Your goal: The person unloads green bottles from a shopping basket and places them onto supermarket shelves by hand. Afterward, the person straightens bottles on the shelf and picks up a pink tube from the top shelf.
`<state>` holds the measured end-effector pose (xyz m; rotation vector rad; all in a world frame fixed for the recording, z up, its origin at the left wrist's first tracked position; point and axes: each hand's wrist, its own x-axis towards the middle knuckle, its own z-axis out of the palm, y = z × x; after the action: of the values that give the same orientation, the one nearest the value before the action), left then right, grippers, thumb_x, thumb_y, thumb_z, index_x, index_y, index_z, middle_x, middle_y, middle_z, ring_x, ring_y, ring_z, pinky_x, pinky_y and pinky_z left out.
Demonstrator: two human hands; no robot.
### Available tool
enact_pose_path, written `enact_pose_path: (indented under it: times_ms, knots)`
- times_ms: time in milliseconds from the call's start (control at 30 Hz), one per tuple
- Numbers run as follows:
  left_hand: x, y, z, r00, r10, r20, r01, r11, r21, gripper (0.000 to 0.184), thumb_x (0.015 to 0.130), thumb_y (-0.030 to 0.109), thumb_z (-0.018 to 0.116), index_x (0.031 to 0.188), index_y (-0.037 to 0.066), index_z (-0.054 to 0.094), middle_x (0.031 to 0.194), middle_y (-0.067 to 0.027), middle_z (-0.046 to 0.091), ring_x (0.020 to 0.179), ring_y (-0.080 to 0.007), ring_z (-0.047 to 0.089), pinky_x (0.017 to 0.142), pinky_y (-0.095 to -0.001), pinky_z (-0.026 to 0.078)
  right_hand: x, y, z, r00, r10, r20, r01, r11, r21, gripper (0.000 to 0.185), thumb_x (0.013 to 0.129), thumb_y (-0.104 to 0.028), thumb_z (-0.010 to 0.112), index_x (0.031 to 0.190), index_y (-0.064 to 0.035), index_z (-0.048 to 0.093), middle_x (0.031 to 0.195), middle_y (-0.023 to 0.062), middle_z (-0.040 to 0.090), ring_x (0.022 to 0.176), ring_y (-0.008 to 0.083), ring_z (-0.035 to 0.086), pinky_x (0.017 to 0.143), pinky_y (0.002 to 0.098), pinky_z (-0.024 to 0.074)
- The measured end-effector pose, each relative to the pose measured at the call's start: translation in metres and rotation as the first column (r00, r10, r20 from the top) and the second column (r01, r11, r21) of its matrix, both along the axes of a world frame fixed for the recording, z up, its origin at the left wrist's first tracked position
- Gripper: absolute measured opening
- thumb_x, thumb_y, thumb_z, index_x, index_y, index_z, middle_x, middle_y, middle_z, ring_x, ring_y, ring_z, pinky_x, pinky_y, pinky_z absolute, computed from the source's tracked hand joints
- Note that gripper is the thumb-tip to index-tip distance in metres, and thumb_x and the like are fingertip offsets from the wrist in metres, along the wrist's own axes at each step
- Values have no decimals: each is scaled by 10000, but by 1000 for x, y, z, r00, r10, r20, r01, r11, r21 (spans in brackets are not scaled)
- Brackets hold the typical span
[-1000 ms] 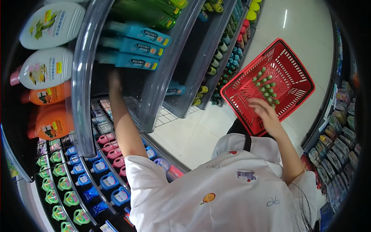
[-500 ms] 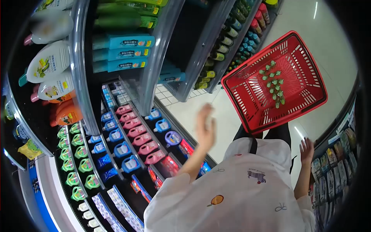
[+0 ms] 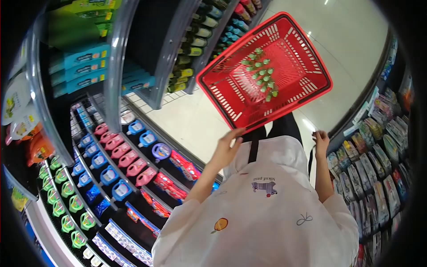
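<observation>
Holding green-topped bottles (image 3: 263,72), a red basket (image 3: 291,61) ahead of the dark-clad legs (image 3: 285,126), left hand (image 3: 225,149) just beside its near corner, fingers loose and released, right hand (image 3: 321,144) near a dark strap (image 3: 311,161), fingers curled, grip impossible to tell.

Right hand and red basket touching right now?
Apart. The head view shows pale floor between the right hand and the nearest rim of the red basket.
</observation>
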<state>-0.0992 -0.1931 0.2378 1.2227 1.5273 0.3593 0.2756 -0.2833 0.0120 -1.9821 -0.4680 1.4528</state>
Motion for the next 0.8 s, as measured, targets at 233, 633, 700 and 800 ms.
enact_pose_path:
  times_ms: [233,633,700,800]
  knots:
    - [1,6,-79,872,345,347,-290,936,-201,296,937,53,465,1213,-48,504,1160,-128,587,1007,-200,595,900,-310,465,-42,119,103,957,229,177,-283,873,398,138,820,-14,622,948,6,573,831,56,613,764,102,583,719,249,487]
    - [80,41,-243,944,309,-115,-326,930,-172,467,748,15,527,1213,53,560,997,-195,659,921,-270,658,797,-346,501,-162,206,19,190,853,485,-894,355,-274,182,723,-56,600,886,18,631,864,259,627,819,413,619,725,479,504]
    - [84,36,-250,926,355,-129,-367,926,-89,461,752,7,494,1204,62,567,1000,-205,649,934,-317,641,809,-386,490,-169,201,19,192,878,439,-898,337,-282,195,724,-66,594,896,16,635,823,270,620,796,424,616,718,489,503]
    - [83,41,-241,888,445,-117,-457,882,-114,418,766,16,465,1168,37,582,1008,-218,640,982,-371,604,874,-431,460,-178,176,30,278,868,411,-934,345,-97,218,723,-59,584,920,20,634,766,271,610,764,431,613,705,486,506]
